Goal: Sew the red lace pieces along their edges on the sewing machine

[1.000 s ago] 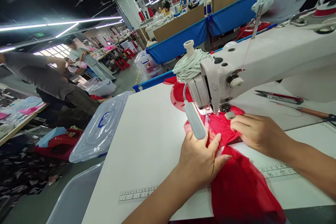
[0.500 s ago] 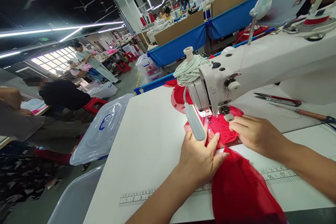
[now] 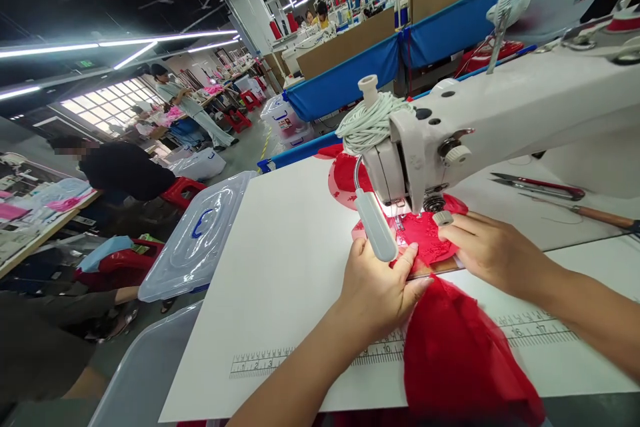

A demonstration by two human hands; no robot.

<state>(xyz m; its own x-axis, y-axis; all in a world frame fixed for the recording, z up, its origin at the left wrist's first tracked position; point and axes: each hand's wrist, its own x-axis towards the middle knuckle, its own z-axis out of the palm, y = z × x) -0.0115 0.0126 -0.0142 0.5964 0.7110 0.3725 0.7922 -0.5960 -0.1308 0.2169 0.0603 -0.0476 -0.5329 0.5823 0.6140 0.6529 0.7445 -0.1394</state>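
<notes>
Red lace fabric (image 3: 425, 237) lies under the needle area of a white sewing machine (image 3: 500, 127). My left hand (image 3: 375, 283) is at its near left edge, closed on the cloth with thumb and forefinger at the hem; a small grey lamp (image 3: 376, 227) hides some of its fingers. On the other side, my right hand (image 3: 495, 253) pinches the fabric's right edge, fingertips partly behind a machine knob. A loose red panel (image 3: 465, 347) hangs from the lace toward me over the table edge. More red cloth (image 3: 347, 177) with a pale pink border lies behind the machine head.
Thread snips (image 3: 540, 185) and a wooden-handled tool (image 3: 590, 212) lie right of the machine bed. A printed ruler (image 3: 260, 363) runs along the white table (image 3: 280, 247). Lidded plastic bins (image 3: 200, 233) stand at the left. Co-workers sit and stand beyond.
My view has shifted slightly. A passing person at the left has moved lower and mostly out of view, uncovering a table and red stool. Both hands stay on the fabric almost unchanged.
</notes>
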